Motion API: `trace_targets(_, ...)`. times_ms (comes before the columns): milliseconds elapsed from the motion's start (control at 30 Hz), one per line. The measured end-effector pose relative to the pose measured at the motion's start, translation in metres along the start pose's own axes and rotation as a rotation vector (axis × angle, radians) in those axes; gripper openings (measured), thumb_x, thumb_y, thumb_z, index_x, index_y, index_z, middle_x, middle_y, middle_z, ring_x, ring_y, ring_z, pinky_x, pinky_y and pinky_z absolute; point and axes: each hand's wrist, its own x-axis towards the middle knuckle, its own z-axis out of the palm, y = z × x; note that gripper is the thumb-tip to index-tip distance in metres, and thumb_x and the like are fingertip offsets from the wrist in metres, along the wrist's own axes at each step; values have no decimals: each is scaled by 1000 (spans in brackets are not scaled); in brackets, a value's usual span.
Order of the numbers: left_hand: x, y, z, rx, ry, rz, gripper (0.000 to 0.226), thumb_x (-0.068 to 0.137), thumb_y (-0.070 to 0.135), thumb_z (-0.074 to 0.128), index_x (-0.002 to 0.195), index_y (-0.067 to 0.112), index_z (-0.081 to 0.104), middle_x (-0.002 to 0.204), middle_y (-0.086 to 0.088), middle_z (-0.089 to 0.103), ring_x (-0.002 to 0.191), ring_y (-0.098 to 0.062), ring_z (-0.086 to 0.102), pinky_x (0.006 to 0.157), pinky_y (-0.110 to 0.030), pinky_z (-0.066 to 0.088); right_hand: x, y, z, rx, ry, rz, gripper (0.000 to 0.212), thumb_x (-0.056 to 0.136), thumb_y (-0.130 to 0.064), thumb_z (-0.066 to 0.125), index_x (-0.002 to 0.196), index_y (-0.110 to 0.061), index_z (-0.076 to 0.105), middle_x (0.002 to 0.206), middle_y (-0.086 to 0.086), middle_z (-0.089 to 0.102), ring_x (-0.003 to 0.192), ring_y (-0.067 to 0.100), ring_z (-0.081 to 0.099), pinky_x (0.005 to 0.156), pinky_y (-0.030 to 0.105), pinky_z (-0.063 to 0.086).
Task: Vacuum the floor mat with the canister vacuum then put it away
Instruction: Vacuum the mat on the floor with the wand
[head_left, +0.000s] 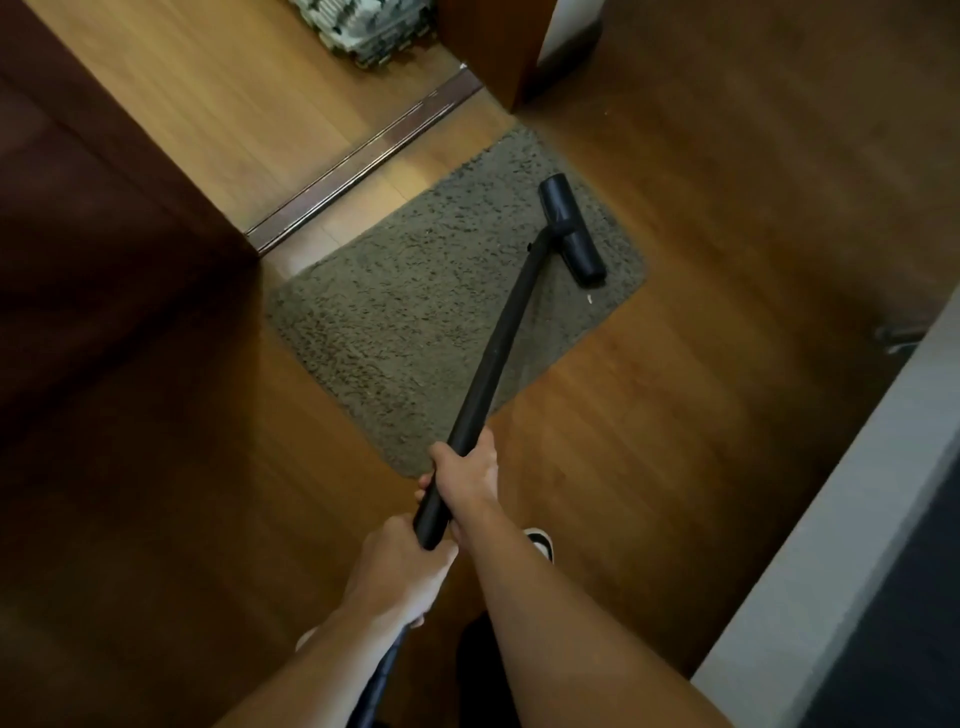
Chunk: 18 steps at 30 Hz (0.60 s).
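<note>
From my feed, both hands are on the black vacuum wand (498, 343), low in the centre of the frame. The right hand (467, 480) is the farther one along the tube: its fingers are wrapped fully round the wand, thumb side facing the mat, a firm closed grasp. The left hand (397, 569) sits just behind it at the near end of the tube, also clenched round it, with the knuckles up. The two hands are nearly touching. Below the left hand I can make out a dark hose (387, 665) running down towards the bottom edge, partly hidden by the forearm.

The wand slants up and to the right from the hands to the floor head (571, 228), which rests on the right part of the grey shaggy mat (395, 322), close to its right edge. The mat lies on the wooden floor (701, 389) in the middle of the frame, its upper left side just beside a metal threshold strip (363, 156).

A dark wooden door (104, 234) fills the left side. A stack of grey foam tiles (363, 26) sits at the top edge. A shoe tip (540, 543) shows beside the right forearm.
</note>
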Motion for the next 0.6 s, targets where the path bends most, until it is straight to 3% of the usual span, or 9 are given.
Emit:
trace_targets(133,13,23,17,-8,0,-4,21,91,31,66,85,11,63,55,-6,57,40,-21,52,44,-28,49,16,-19,-23,-6,-3,-9,47,99,-9,56,138,-24,36,83,11,56,49,15,57,50,30,54)
trace_targets(333,20,54,41,-4,23,25,16,90,29,65,85,14,63,61,-7,61,42,-21,57,42,-26,49,31,-40,-54,-17,-8,-18,43,99,-9,56,133,-27,37,87,10,54,49,14,56,49,28,53)
trace_targets(600,15,50,46,6,43,46,15,91,28,64,84,15,62,59,-7,61,43,-21,57,43,-27,52,30,-32,-55,-38,6,-27,46,98,-11,57,138,-25,37,82,9,56,50,13,58,51,31,55)
